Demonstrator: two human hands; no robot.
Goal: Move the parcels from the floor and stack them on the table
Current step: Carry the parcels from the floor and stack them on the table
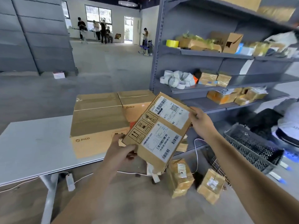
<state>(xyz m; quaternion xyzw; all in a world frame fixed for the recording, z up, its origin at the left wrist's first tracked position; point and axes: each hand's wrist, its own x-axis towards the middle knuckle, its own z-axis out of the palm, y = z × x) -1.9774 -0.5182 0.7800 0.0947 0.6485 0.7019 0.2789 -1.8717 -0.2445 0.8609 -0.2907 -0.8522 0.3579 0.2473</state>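
I hold a flat brown parcel (159, 126) with white shipping labels in the air, tilted, just off the right end of the grey table (32, 143). My left hand (120, 151) grips its lower left corner; my right hand (199, 121) grips its upper right edge. Two large brown PICO cartons (97, 120) stand side by side on the table behind the parcel. Two taped parcels (180, 177) (211, 185) and a white packet (152, 172) lie on the floor below, right of the table leg.
Grey shelving (226, 54) with tape rolls and small parcels rises on the right. A black plastic crate (252, 147) sits on the floor by it, next to a crouching person (288, 123). A power strip (69, 181) and white cable lie under the table. Several people stand far back.
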